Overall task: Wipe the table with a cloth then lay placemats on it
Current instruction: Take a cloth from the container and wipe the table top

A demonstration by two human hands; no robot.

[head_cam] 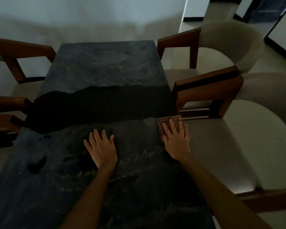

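Observation:
A long dark stone table [99, 66] runs away from me in dim light. A red checked cloth [169, 122] lies at its right edge, partly under my right hand [176, 139], which presses flat on it with straight fingers. My left hand [101, 147] rests flat on the bare tabletop near the middle, fingers spread. A black band [97, 106] crosses the table beyond both hands; I cannot tell whether it is a shadow or a mat.
Cream upholstered chairs with brown wooden arms stand on both sides: two on the right [210, 90], their arms close to the cloth, and two on the left [21, 53]. A pale wall lies beyond the far end. A doorway opens at the top right.

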